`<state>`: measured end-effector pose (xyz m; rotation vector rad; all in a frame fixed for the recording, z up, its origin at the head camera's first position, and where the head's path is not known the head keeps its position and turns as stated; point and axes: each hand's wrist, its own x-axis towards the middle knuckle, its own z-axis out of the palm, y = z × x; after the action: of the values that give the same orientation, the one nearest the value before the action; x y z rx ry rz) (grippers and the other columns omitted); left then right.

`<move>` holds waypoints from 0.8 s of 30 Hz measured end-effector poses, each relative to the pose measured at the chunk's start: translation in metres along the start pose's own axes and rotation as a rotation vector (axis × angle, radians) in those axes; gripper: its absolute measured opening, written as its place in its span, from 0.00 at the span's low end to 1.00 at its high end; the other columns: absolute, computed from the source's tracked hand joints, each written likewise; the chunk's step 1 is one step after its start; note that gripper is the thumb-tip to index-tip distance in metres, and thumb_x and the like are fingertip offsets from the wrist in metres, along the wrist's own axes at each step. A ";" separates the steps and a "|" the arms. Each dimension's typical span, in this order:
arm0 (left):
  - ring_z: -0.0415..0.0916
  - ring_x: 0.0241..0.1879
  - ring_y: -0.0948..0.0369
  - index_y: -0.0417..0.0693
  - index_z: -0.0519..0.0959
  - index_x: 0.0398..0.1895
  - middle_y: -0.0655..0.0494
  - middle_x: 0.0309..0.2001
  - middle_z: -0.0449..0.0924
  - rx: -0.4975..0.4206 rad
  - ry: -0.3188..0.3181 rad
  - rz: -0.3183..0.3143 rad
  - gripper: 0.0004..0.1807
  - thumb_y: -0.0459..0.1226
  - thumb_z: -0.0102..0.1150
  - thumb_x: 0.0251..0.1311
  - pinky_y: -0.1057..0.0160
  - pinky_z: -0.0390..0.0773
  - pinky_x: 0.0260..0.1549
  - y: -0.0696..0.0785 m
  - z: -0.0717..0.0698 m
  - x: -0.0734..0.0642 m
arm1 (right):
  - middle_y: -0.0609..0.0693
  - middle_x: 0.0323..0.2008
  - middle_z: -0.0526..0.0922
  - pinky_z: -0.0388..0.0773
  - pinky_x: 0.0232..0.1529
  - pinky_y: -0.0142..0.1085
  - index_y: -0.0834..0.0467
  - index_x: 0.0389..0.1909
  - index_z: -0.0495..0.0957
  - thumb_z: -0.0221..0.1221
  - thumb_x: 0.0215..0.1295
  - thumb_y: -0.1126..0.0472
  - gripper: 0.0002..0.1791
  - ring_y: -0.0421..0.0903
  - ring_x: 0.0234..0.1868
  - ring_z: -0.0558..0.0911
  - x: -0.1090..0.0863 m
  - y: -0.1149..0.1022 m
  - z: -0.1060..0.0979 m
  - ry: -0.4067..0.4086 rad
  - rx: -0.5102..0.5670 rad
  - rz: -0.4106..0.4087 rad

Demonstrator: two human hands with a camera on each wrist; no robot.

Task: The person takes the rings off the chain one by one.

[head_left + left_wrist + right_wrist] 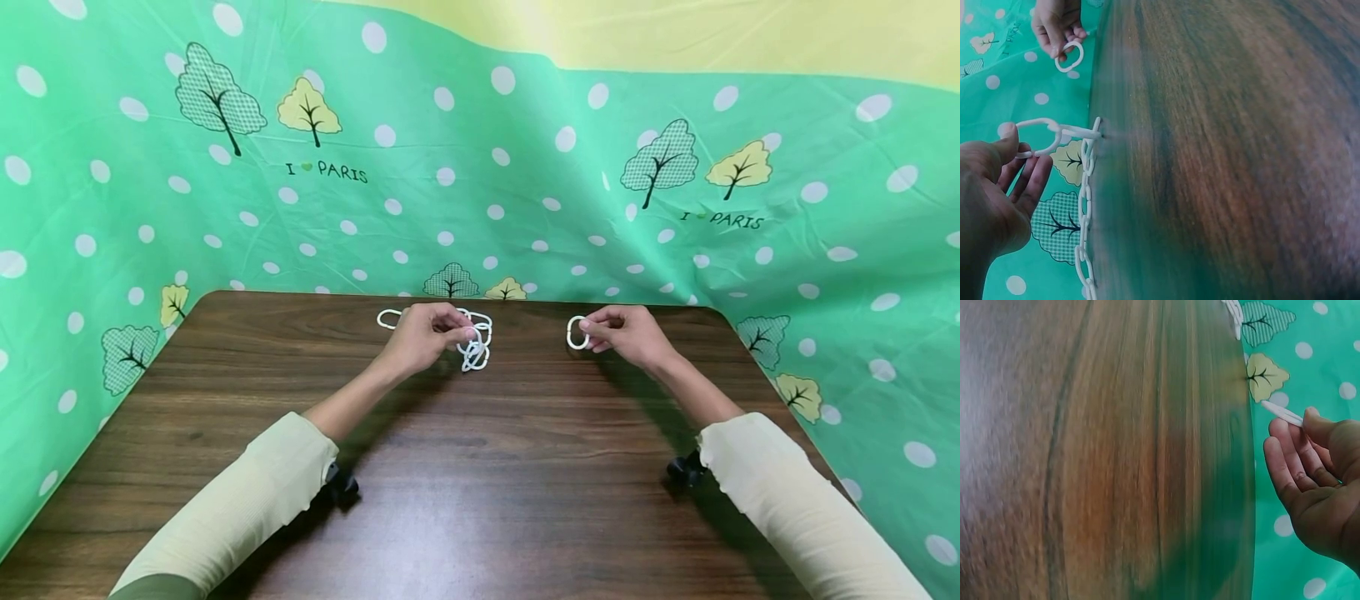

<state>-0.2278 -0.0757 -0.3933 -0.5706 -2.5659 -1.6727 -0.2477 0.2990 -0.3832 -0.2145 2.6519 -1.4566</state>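
My left hand (426, 335) pinches the end link of a white plastic chain (1085, 206) between thumb and fingers. In the left wrist view that raised link hangs joined to another one, and the other links lie along the table. Part of the chain is hidden behind the left hand in the head view. Off to the right, my right hand (628, 335) holds a single white oval link (576, 332) by its side, between thumb and fingertips. The loose link is apart from the chain and appears edge-on in the right wrist view.
Both hands are over the far part of a dark wooden table (465, 467). Behind it hangs a green dotted cloth (420, 208) printed with trees, which also runs down both sides. Black wrist mounts (343, 487) sit under the sleeves.
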 end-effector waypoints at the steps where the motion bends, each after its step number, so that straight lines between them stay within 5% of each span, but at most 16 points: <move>1: 0.91 0.35 0.48 0.40 0.92 0.46 0.45 0.40 0.95 0.002 0.005 0.001 0.07 0.35 0.78 0.70 0.39 0.92 0.46 0.000 0.000 0.000 | 0.53 0.37 0.94 0.95 0.46 0.42 0.74 0.57 0.85 0.68 0.82 0.60 0.19 0.43 0.36 0.94 0.000 0.001 -0.001 0.001 0.002 0.007; 6: 0.88 0.33 0.59 0.40 0.92 0.45 0.44 0.41 0.95 0.012 0.032 0.003 0.08 0.34 0.79 0.68 0.45 0.93 0.45 0.001 0.000 0.000 | 0.54 0.39 0.94 0.95 0.46 0.42 0.75 0.59 0.84 0.68 0.83 0.60 0.20 0.42 0.36 0.93 0.002 0.006 -0.008 -0.008 0.005 0.037; 13: 0.90 0.38 0.61 0.41 0.93 0.45 0.45 0.42 0.96 0.050 0.045 0.008 0.08 0.34 0.80 0.66 0.68 0.87 0.41 0.001 -0.001 0.000 | 0.55 0.42 0.93 0.94 0.48 0.40 0.74 0.63 0.82 0.65 0.84 0.60 0.21 0.42 0.39 0.92 0.002 0.009 -0.018 -0.032 -0.016 0.091; 24: 0.91 0.41 0.56 0.41 0.93 0.46 0.46 0.42 0.96 0.084 0.029 0.027 0.07 0.32 0.79 0.67 0.64 0.86 0.45 0.001 -0.001 0.000 | 0.56 0.45 0.93 0.94 0.51 0.41 0.75 0.67 0.79 0.64 0.85 0.59 0.24 0.42 0.41 0.92 0.006 0.017 -0.032 -0.026 -0.038 0.138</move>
<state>-0.2279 -0.0762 -0.3918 -0.5685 -2.5819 -1.5450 -0.2597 0.3342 -0.3808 -0.0513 2.6179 -1.3529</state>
